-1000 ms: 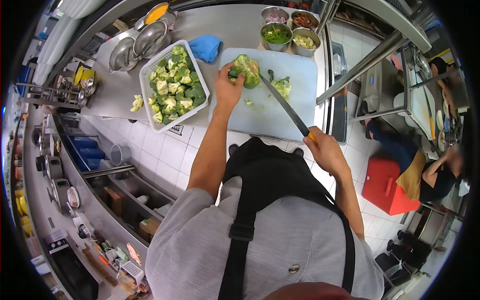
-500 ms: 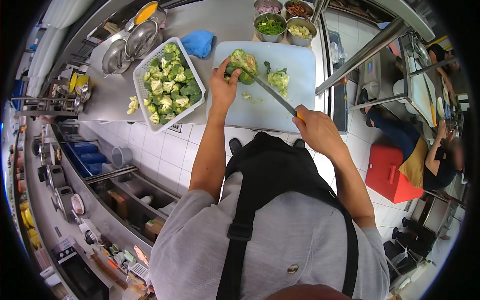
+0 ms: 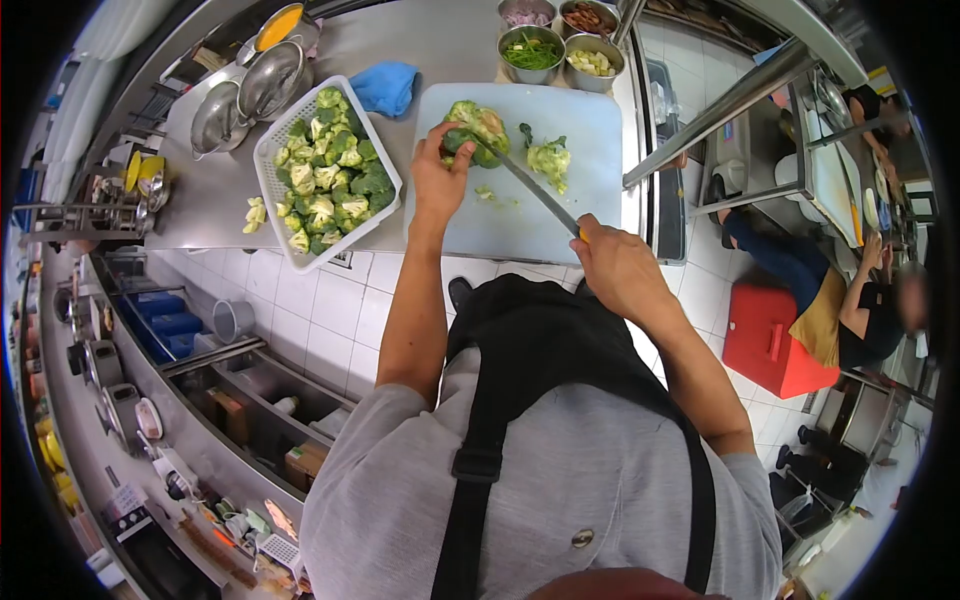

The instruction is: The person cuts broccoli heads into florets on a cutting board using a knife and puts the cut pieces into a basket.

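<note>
On the pale cutting board [image 3: 570, 220] lies a head of broccoli [image 3: 480, 125], its stem side facing partly up. My left hand [image 3: 438, 175] grips its near left side with bent fingers. My right hand [image 3: 622, 262] is wrapped round the handle of a long knife [image 3: 540, 192]; the blade runs up to the left and its tip end meets the broccoli. Where the blade enters, if it does, I cannot tell. Right of the broccoli sit trimmed broccoli pieces [image 3: 549, 162], with small crumbs in front. A white basket [image 3: 387, 212] of cut florets stands left of the board.
Metal bowls of chopped food [image 3: 532, 55] stand behind the board. A blue cloth [image 3: 384, 88] lies behind the basket, with empty metal bowls [image 3: 272, 80] farther left. A loose floret [image 3: 256, 214] lies beside the basket. A metal post [image 3: 715, 115] rises at the right; another person [image 3: 860, 310] is beyond.
The whole view has shifted slightly, so the board and basket appear a little farther left. Both hands keep their hold on broccoli and knife, and the blade stays at the broccoli.
</note>
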